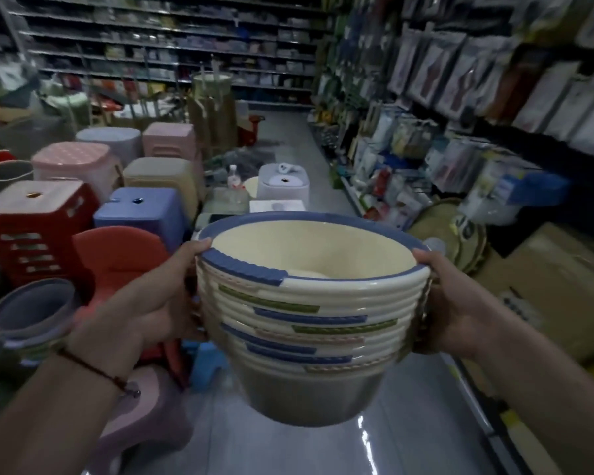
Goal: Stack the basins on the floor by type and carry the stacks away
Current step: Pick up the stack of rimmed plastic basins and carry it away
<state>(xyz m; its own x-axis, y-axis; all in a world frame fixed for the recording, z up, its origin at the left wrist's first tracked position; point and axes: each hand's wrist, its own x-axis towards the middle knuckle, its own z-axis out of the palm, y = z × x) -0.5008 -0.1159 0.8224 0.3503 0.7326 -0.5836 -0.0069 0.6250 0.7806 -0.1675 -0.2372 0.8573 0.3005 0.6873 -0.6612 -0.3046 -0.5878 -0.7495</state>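
Hanging in mid-air above the glossy grey floor (408, 440) of a shop aisle, the nested stack of cream plastic basins (306, 323) with blue, green and pink rim grips is carried between two bare hands, tilted slightly so the cream inside of the top basin faces the camera. The left hand (144, 303) clamps the stack's left side, its thumb hooked over the blue rim and fingers curled against the ribbed rims below; a thin dark cord bracelet (96, 370) circles that wrist. The right hand (453, 303) grips the opposite side, thumb at the rim, fingers wrapped behind the stack out of sight. Left of the stack stand plastic stools: a red slotted stool (31, 231), a blue square stool (141, 214), and pink and beige ones behind. Packaged goods hang on the dark shelving (494, 114) to the right.
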